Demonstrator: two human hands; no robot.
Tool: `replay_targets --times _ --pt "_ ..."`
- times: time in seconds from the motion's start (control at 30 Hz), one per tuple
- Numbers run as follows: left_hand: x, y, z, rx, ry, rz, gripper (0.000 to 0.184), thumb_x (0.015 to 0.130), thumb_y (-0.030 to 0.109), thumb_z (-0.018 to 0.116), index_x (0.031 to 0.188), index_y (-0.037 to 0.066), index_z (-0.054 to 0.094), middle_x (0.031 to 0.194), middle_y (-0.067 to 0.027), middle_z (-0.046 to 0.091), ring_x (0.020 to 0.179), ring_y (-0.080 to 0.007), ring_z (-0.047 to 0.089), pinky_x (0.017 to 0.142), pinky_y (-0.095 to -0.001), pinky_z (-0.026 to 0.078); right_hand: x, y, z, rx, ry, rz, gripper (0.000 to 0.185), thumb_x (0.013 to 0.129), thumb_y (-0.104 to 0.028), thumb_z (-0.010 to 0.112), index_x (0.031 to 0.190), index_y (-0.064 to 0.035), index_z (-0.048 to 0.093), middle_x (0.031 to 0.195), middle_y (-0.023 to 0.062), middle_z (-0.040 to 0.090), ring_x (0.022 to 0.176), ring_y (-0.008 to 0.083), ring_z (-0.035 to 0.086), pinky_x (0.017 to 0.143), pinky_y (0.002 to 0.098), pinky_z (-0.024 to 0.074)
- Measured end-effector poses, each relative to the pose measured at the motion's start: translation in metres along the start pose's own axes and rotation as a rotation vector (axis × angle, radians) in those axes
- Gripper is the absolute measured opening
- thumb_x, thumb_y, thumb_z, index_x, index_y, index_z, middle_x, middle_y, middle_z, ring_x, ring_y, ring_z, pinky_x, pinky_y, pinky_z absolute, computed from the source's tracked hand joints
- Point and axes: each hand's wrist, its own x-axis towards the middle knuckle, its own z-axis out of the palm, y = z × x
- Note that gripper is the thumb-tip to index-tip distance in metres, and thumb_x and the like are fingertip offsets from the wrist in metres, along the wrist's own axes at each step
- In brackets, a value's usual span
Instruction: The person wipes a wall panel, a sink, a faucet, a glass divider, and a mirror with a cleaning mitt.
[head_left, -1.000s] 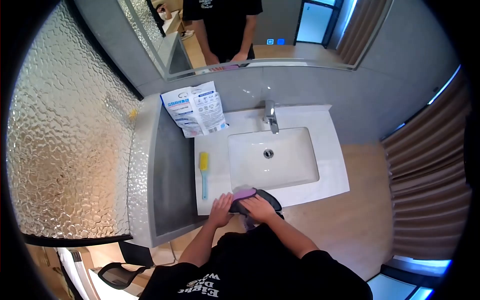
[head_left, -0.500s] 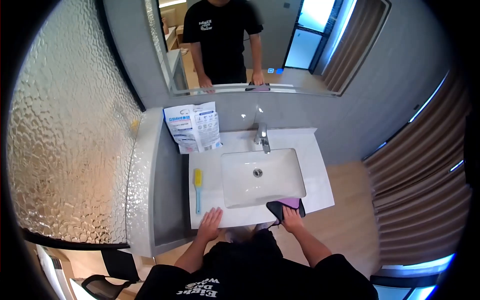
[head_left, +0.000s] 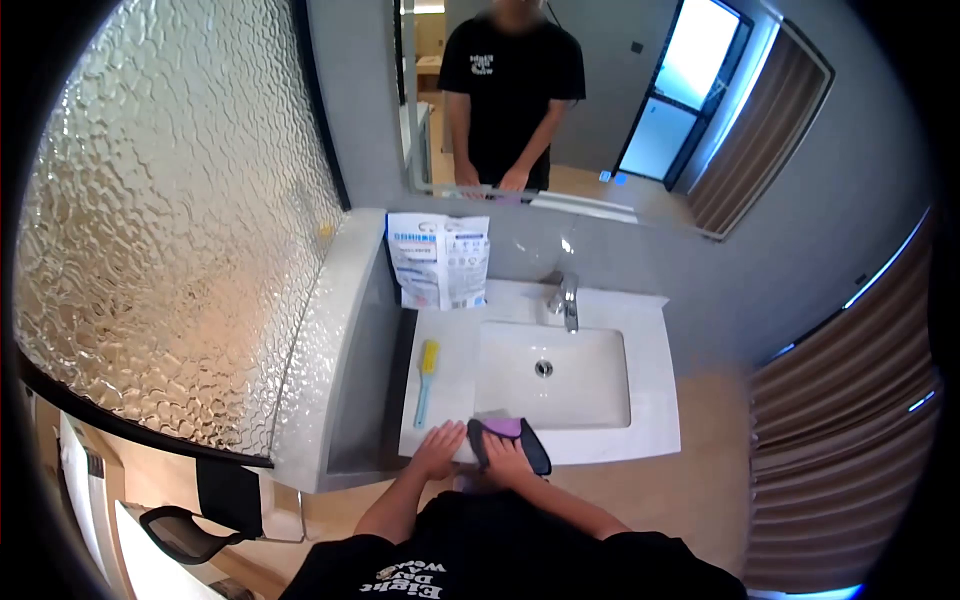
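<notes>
My left hand (head_left: pixel 439 449) lies spread on the front edge of the white counter (head_left: pixel 655 400), holding nothing. Beside it my right hand (head_left: pixel 506 458) rests on a dark item with a purple part (head_left: pixel 503 427) at the counter's front edge, just below the sink; whether its fingers grip the item is hard to tell. A brush (head_left: pixel 426 375) with yellow bristles and a light blue handle lies left of the sink. Behind the brush, a white and blue printed bag (head_left: pixel 439 262) stands against the wall.
A white sink (head_left: pixel 590 385) with a chrome faucet (head_left: pixel 569 300) fills the middle of the counter. Above hangs a mirror (head_left: pixel 610 100) reflecting a person. Textured glass (head_left: pixel 190 250) rises at the left, a brown curtain (head_left: pixel 850 430) hangs right, and a chair (head_left: pixel 185 533) stands lower left.
Over the last second my right hand went right with the dark and purple item, then back left beside my left hand. My left hand came off the item onto the counter. The view shifted.
</notes>
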Motion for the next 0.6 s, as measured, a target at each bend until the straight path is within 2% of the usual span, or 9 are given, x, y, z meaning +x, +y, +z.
replay_targets --times 0.17,0.23,0.3,0.4,0.43,0.53,0.6 --pt "-0.001 0.000 0.000 -0.017 -0.032 0.004 0.093 0.086 0.027 0.072 0.159 0.009 0.018 0.167 -0.0079 0.018 0.154 -0.0302 0.016 0.123 -0.0476 0.018 -0.012 0.028 -0.001 0.018 0.073 -0.146 0.089 0.085 -0.035 0.067 0.157 -0.0058 0.025 0.155 0.0097 0.041 0.139 0.0241 0.044 0.116 0.0480 0.0308" --pt "-0.002 0.001 0.000 -0.001 -0.065 -0.008 0.092 0.089 0.030 0.070 0.160 0.010 0.016 0.168 -0.0073 0.016 0.155 -0.0294 0.013 0.124 -0.0468 0.017 -0.021 0.028 0.004 -0.023 0.164 -0.129 0.089 0.083 -0.032 0.069 0.157 -0.0069 0.027 0.155 0.0096 0.042 0.138 0.0243 0.044 0.117 0.0453 0.0311" --pt "-0.001 0.000 -0.001 0.004 -0.104 -0.026 0.091 0.091 0.033 0.067 0.161 0.011 0.013 0.168 -0.0064 0.013 0.155 -0.0275 0.011 0.124 -0.0454 0.014 -0.028 0.037 0.002 -0.074 0.208 -0.115 0.077 0.090 -0.029 0.059 0.157 -0.0102 0.028 0.156 0.0054 0.042 0.139 0.0216 0.043 0.119 0.0446 0.0277" --pt "-0.001 0.003 -0.004 -0.007 -0.131 -0.057 0.089 0.093 0.035 0.065 0.161 0.013 0.011 0.169 -0.0054 0.010 0.156 -0.0255 0.009 0.125 -0.0433 0.011 -0.049 0.049 -0.015 0.027 0.146 -0.039 0.081 0.088 -0.029 0.062 0.158 -0.0118 0.026 0.159 0.0042 0.037 0.141 0.0217 0.042 0.121 0.0438 0.0255" --pt "-0.004 0.005 -0.006 -0.006 -0.132 -0.055 0.089 0.093 0.035 0.065 0.161 0.013 0.011 0.169 -0.0054 0.010 0.156 -0.0255 0.009 0.125 -0.0433 0.011 -0.054 0.058 -0.014 -0.073 0.131 -0.026 0.087 0.086 -0.032 0.068 0.159 -0.0132 0.024 0.163 0.0032 0.031 0.145 0.0222 0.037 0.122 0.0432 0.0244" --pt "-0.001 0.008 -0.011 -0.011 -0.125 -0.052 0.088 0.094 0.032 0.064 0.162 0.014 0.010 0.169 -0.0048 0.009 0.156 -0.0245 0.008 0.125 -0.0419 0.009 -0.083 0.090 -0.018 0.002 0.127 0.052 0.094 0.083 -0.039 0.074 0.159 -0.0133 0.025 0.165 0.0030 0.026 0.152 0.0233 0.027 0.121 0.0440 0.0254" --pt "-0.001 0.008 -0.010 -0.042 -0.146 -0.085 0.087 0.094 0.029 0.063 0.162 0.014 0.010 0.169 -0.0049 0.009 0.156 -0.0241 0.007 0.126 -0.0415 0.008 -0.102 0.119 -0.012 0.007 0.130 0.132 0.095 0.084 -0.045 0.073 0.158 -0.0094 0.025 0.165 0.0076 0.027 0.151 0.0286 0.028 0.120 0.0474 0.0266"
